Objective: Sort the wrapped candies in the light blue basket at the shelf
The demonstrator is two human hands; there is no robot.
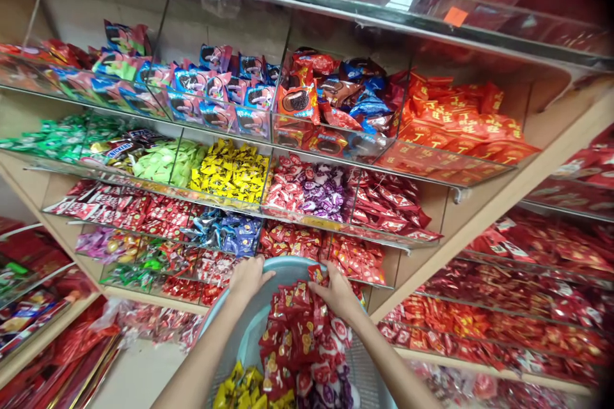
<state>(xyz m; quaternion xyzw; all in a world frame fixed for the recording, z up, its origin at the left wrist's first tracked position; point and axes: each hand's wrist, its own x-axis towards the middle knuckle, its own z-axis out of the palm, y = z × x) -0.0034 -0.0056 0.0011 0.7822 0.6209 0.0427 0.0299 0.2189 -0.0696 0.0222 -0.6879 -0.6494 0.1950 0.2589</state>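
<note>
A light blue plastic basket (249,330) is in front of me, tilted towards me. My left hand (247,282) is closed on its far rim, with the thumb laid inside. On the right of the same rim, my right hand (336,297) is closed too; its thumb reaches over the red packets. Inside lie dark red candy packets (300,329), yellow-wrapped candies (242,388) at the near left, and white-and-red and purple wrapped candies (336,370) at the right. The fingers beyond the rim are partly hidden.
Beyond the basket rises a wooden shelf unit with clear-fronted bins: yellow candies (233,172), purple candies (323,195), orange-red packets (460,115) and blue-pink packets (206,86). More red candy shelves (522,287) stand at the right. A lower bin (38,307) is at the left.
</note>
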